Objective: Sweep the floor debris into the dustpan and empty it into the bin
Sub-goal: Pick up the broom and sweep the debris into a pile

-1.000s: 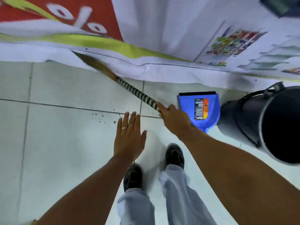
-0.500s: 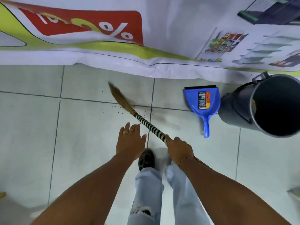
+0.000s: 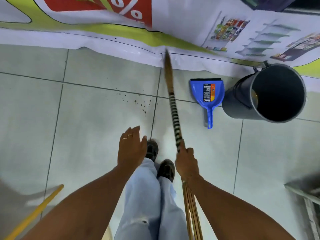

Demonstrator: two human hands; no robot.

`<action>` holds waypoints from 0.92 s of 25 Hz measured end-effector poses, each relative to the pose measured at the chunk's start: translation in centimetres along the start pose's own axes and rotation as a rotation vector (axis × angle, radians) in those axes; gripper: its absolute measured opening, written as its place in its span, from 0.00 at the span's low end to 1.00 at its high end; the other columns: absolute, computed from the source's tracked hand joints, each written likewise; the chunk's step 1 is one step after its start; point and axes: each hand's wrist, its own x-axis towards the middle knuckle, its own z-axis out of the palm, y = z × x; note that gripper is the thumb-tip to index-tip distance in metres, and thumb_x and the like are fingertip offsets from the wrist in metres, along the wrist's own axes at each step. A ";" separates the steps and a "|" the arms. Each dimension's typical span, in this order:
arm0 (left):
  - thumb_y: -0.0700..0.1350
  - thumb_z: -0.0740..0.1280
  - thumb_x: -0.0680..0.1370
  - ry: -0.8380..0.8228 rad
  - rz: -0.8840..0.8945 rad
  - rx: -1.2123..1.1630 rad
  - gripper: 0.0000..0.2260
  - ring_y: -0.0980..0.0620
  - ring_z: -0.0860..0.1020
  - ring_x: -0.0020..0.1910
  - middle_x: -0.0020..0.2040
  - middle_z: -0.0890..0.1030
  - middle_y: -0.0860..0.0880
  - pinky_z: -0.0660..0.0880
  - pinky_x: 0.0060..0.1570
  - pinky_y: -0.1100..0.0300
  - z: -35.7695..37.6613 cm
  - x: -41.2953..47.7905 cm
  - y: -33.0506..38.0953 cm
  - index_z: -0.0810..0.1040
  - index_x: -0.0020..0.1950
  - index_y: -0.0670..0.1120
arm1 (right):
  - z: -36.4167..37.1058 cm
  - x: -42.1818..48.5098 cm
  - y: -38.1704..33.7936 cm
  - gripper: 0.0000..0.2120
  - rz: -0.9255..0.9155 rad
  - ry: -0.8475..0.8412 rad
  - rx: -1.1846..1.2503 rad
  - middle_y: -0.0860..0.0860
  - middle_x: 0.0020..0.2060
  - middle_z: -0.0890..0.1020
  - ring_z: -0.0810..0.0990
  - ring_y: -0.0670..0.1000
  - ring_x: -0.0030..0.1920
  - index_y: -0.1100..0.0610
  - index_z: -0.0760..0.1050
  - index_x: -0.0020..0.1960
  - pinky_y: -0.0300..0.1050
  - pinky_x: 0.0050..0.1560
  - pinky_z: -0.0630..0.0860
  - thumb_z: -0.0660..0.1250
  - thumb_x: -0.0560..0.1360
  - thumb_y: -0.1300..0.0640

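Observation:
My right hand (image 3: 186,162) is shut on a broom (image 3: 174,111) with a black-and-white striped handle. Its brown bristles point away from me and reach the banner's lower edge, blurred by motion. Small brown debris (image 3: 138,102) lies scattered on the pale tiles, left of the broom. A blue dustpan (image 3: 207,93) lies flat on the floor to the right of the broom, handle towards me. Right beside it stands a dark grey bin (image 3: 240,101), its open mouth tilted my way. My left hand (image 3: 131,146) hovers over my shoes, fingers apart, holding nothing.
A large printed banner (image 3: 173,23) covers the wall ahead and spills onto the floor. A yellow pole (image 3: 34,213) lies at the lower left. A grey object (image 3: 306,189) sits at the right edge. My two feet (image 3: 159,160) stand between my hands.
The broom has swung from the left, over the debris, to pointing straight ahead between debris and dustpan. My view has backed away, and the left hand has stayed open.

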 end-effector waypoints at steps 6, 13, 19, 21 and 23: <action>0.48 0.58 0.77 -0.065 0.090 0.097 0.22 0.39 0.69 0.69 0.63 0.77 0.37 0.63 0.70 0.45 0.9 -3.5 -2.3 0.68 0.67 0.38 | 5.5 -4.2 2.8 0.22 0.175 -0.143 0.047 0.61 0.59 0.77 0.77 0.61 0.59 0.55 0.59 0.74 0.50 0.57 0.75 0.54 0.80 0.56; 0.48 0.59 0.79 -0.046 0.105 0.122 0.22 0.41 0.66 0.71 0.68 0.73 0.38 0.59 0.72 0.48 -1.6 -1.4 -6.5 0.65 0.70 0.39 | 10.2 -3.0 -5.2 0.20 0.059 -0.153 0.014 0.61 0.59 0.79 0.78 0.60 0.58 0.59 0.61 0.72 0.49 0.56 0.76 0.53 0.80 0.60; 0.48 0.57 0.80 -0.039 0.086 0.135 0.22 0.42 0.62 0.73 0.70 0.71 0.39 0.57 0.74 0.48 -4.7 0.1 -10.7 0.62 0.71 0.40 | 13.0 -3.0 -11.3 0.20 0.102 -0.138 0.098 0.59 0.60 0.79 0.77 0.59 0.60 0.58 0.61 0.71 0.48 0.56 0.75 0.54 0.80 0.59; 0.48 0.57 0.80 -0.027 0.082 0.132 0.22 0.42 0.62 0.73 0.70 0.71 0.39 0.57 0.74 0.48 -5.5 0.2 -11.9 0.62 0.71 0.40 | 13.5 -3.3 -12.5 0.19 0.122 -0.127 0.110 0.59 0.60 0.79 0.77 0.59 0.60 0.58 0.61 0.71 0.48 0.56 0.75 0.54 0.80 0.59; 0.48 0.57 0.80 -0.018 0.073 0.126 0.22 0.41 0.62 0.73 0.69 0.71 0.38 0.57 0.74 0.48 -6.0 0.1 -13.0 0.63 0.71 0.39 | 13.8 -3.5 -13.3 0.19 0.112 -0.118 0.092 0.59 0.59 0.79 0.77 0.59 0.59 0.58 0.61 0.70 0.48 0.56 0.75 0.54 0.79 0.59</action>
